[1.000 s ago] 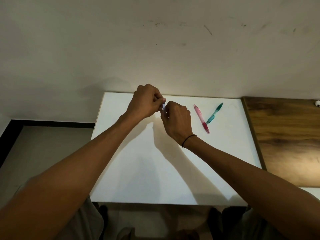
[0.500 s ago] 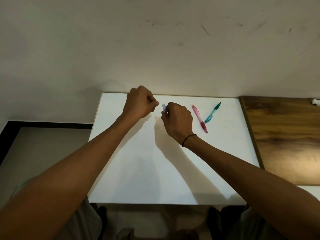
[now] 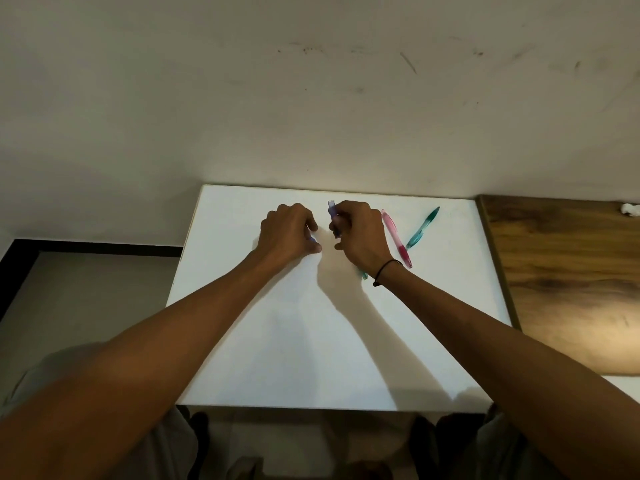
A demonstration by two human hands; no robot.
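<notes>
My right hand (image 3: 362, 237) grips a purple pen barrel (image 3: 332, 212) whose end sticks up above the fingers. My left hand (image 3: 285, 233) is curled a short gap to its left, low over the white table (image 3: 249, 358), with a small purple piece (image 3: 313, 240) just showing at its fingertips. A pink pen (image 3: 394, 233) lies right beside my right hand, and a teal pen (image 3: 423, 226) lies angled further right. A small teal bit (image 3: 363, 275) peeks out under my right wrist.
A brown wooden surface (image 3: 571, 271) adjoins the white table on the right, with a small white object (image 3: 629, 209) at its far corner. A scuffed wall rises directly behind the table. The floor drops away on the left.
My hands were joined on the purple pen, then pulled apart. My left hand has dropped toward the table; my right hand has turned the barrel more upright.
</notes>
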